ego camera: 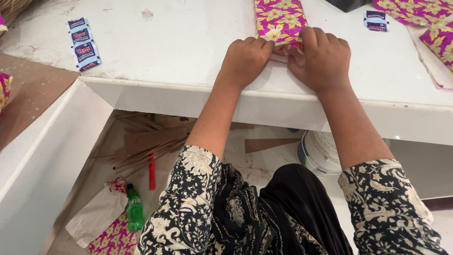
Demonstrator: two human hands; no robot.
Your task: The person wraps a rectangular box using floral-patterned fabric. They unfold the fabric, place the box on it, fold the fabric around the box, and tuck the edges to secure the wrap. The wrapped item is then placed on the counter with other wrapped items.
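A box wrapped in magenta paper with yellow flowers lies on the white table, its long side running away from me. My left hand presses on the near end of the box with curled fingers. My right hand grips the same end from the right, fingers folded over the paper's edge. A pale flap of the paper's underside shows between the two hands.
A strip of blue sachets lies at the table's left. A small blue sachet and more flowered paper lie at the right. Below the table are wooden sticks, a red pen, a green bottle and a white bucket.
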